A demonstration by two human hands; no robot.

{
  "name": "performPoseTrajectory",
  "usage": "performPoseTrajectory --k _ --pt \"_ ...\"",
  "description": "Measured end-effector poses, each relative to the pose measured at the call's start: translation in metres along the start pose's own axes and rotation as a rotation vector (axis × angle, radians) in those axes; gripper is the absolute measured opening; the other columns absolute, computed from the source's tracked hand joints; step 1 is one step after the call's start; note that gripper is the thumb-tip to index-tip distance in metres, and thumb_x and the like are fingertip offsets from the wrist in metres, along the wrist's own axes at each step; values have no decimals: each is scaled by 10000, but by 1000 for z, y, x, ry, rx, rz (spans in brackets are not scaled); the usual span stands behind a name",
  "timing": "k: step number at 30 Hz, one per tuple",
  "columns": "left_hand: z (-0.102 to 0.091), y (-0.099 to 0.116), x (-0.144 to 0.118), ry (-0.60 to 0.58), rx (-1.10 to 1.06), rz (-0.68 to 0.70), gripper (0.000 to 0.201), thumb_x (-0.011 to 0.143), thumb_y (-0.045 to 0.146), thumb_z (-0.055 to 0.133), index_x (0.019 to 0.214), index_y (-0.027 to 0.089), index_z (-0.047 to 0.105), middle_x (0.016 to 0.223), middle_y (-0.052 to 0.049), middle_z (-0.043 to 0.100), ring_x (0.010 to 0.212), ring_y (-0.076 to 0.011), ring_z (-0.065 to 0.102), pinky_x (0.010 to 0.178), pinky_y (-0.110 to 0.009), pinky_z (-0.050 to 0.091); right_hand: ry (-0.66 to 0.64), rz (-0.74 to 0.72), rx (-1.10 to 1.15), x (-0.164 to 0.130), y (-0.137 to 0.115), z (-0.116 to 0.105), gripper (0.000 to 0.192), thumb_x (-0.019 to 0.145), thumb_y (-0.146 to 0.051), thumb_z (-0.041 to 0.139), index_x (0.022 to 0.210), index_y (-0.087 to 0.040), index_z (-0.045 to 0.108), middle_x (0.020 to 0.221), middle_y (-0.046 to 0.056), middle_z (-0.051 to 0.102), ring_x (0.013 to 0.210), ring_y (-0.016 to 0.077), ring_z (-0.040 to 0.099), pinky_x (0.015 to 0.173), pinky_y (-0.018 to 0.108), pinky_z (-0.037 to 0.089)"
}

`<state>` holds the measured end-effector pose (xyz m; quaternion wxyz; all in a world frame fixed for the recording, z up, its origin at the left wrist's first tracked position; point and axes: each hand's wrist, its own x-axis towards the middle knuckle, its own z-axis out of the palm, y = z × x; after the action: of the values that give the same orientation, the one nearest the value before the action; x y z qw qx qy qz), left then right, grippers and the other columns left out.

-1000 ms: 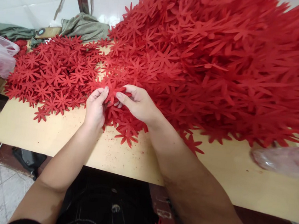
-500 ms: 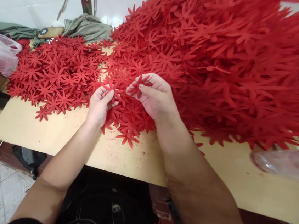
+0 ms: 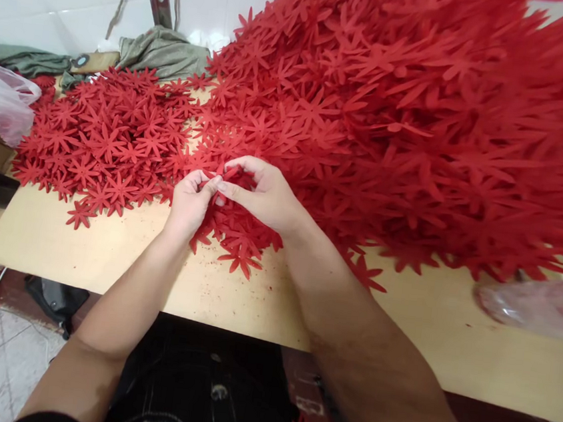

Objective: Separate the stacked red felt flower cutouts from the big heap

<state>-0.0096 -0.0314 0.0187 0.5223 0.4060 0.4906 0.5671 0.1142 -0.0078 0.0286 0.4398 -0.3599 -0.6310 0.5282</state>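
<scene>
Head view, the only one I have: my left hand (image 3: 189,201) and right hand (image 3: 263,195) meet at centre frame, fingertips touching, both pinching one red flower (image 3: 226,173) between them. Most of that flower is hidden by the fingers, so I cannot tell whether it is a single piece or several stuck together.

Half a second ago the hands were apart: the right one was raised toward the upper middle of the frame with a flower held up in its fingers, and the left held another lower down. Now the right has dropped back and closed in on the left, much as the two sat a second ago. I read that as one piece finished with and the next taken up at the same spot.

The flower sits just above the near edge of the big pile (image 3: 422,118), which fills the right and top of the frame. A flatter spread of flowers (image 3: 108,132) lies at left on the surface (image 3: 120,254). A clear bag (image 3: 1,101) sits at the far left edge, green cloth (image 3: 162,51) at upper left.
</scene>
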Motion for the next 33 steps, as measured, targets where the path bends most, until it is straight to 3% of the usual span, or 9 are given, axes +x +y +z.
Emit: performPoseTrajectory --k 10,14,20,25,28,33 --pt "0 0 1 11 38 32 408 687 471 673 556 173 427 456 84 426 401 -30 383 437 -185 350 -38 75 120 -2 -5 4 370 622 -501 714 737 -179 573 687 -4 617 628 126 582 639 290 513" --pt "1 0 0 -27 38 47 420 733 543 590 573 178 455 446 72 422 409 -42 409 458 -192 373 -54 78 142 -2 -6 3 312 668 -477 683 723 -193 567 616 -10 620 571 132 580 611 307 522" --pt "3 1 -2 -94 52 111 384 621 497 714 646 177 503 519 70 531 478 -42 483 547 -186 413 195 25 134 3 0 -1 209 688 -373 665 706 -194 558 615 -32 558 567 93 522 586 255 473" --pt "4 4 -5 -89 81 92 284 672 396 710 674 179 526 526 66 540 504 -47 503 595 -190 421 413 63 168 10 12 -16 210 706 -392 627 734 -212 522 638 -32 516 519 72 442 484 221 380" --pt "4 3 -5 -71 65 116 215 675 328 719 744 186 574 625 48 599 551 -55 533 628 -202 432 423 30 149 12 17 -23 244 689 -422 632 764 -221 515 675 -27 505 532 74 434 481 227 368" --pt "3 0 -1 -51 51 148 138 688 260 709 785 196 636 802 16 666 660 -69 570 690 -217 442 322 20 71 11 16 -21 309 713 -510 587 718 -219 484 646 -18 458 550 90 426 494 248 356"
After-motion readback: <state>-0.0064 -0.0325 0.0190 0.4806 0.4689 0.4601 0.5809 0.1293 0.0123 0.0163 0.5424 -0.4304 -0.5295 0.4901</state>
